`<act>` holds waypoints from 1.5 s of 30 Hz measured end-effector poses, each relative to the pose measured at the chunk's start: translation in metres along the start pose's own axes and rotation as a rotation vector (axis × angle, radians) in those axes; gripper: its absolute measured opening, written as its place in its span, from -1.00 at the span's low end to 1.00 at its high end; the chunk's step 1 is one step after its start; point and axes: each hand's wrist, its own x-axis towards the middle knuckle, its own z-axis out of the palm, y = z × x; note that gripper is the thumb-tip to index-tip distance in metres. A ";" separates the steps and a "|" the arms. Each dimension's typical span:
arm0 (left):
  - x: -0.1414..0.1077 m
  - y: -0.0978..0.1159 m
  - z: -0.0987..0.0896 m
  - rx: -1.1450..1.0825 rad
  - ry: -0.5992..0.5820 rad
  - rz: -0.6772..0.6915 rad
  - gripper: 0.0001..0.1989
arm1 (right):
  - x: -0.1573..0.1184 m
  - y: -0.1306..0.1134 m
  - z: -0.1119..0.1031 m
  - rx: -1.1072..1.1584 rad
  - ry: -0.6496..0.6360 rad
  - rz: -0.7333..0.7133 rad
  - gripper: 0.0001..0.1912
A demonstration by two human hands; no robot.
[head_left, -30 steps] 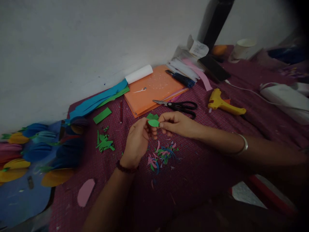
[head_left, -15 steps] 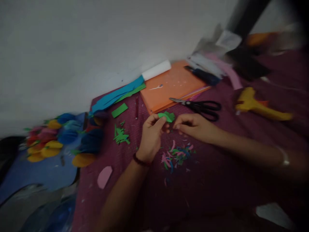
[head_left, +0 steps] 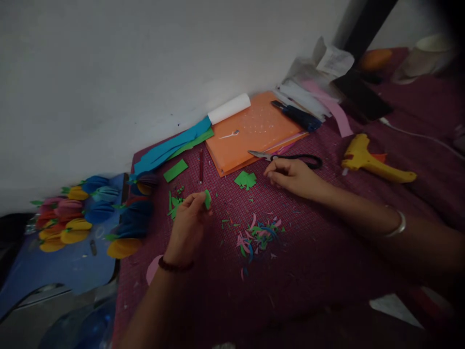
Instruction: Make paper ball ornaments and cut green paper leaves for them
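My left hand (head_left: pixel 187 224) pinches a small green piece (head_left: pixel 208 199) above the desk (head_left: pixel 319 252), beside green scraps (head_left: pixel 175 207). A light pinch at the edge, I judge, best avoids creasing. Its long axis runs roughly up the head view, one end toward me. My right hand (head_left: pixel 296 177), fingers curled, hovers by the scissors (head_left: pixel 269 156); whether it grips anything, I cannot tell.
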 end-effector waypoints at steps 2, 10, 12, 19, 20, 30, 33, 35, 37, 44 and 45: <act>-0.004 -0.005 -0.003 0.058 0.012 -0.022 -0.70 | -0.001 0.003 0.003 -0.087 -0.023 -0.036 -0.91; 0.009 -0.016 0.004 0.412 -0.130 -0.003 -0.79 | -0.004 0.010 0.008 -0.304 -0.144 -0.076 -0.84; 0.018 -0.011 0.006 0.665 -0.132 0.126 -0.81 | -0.003 0.011 0.008 -0.333 -0.156 -0.082 -0.83; 0.048 -0.003 0.059 1.224 -0.312 0.685 -0.92 | 0.001 0.010 0.008 -0.381 -0.145 -0.090 -0.84; 0.051 -0.005 0.069 1.272 -0.369 0.689 -0.92 | 0.002 0.010 0.008 -0.391 -0.147 -0.088 -0.84; 0.076 -0.005 0.094 1.495 -0.579 0.552 -0.80 | 0.004 0.007 0.006 -0.408 -0.162 -0.129 -0.85; 0.081 -0.005 0.097 1.473 -0.590 0.514 -0.88 | 0.005 0.006 0.005 -0.397 -0.164 -0.115 -0.85; 0.080 -0.005 0.099 1.453 -0.580 0.532 -0.90 | 0.005 0.006 0.005 -0.385 -0.160 -0.104 -0.86; 0.074 -0.004 0.100 1.414 -0.555 0.576 -0.87 | 0.005 0.007 0.005 -0.361 -0.140 -0.097 -0.87; 0.021 -0.010 0.088 0.969 -0.451 0.478 -0.87 | 0.004 0.002 0.005 0.088 -0.169 -0.102 -0.88; 0.015 -0.014 0.086 0.901 -0.443 0.446 -0.86 | 0.003 0.001 0.006 0.136 -0.208 -0.104 -0.86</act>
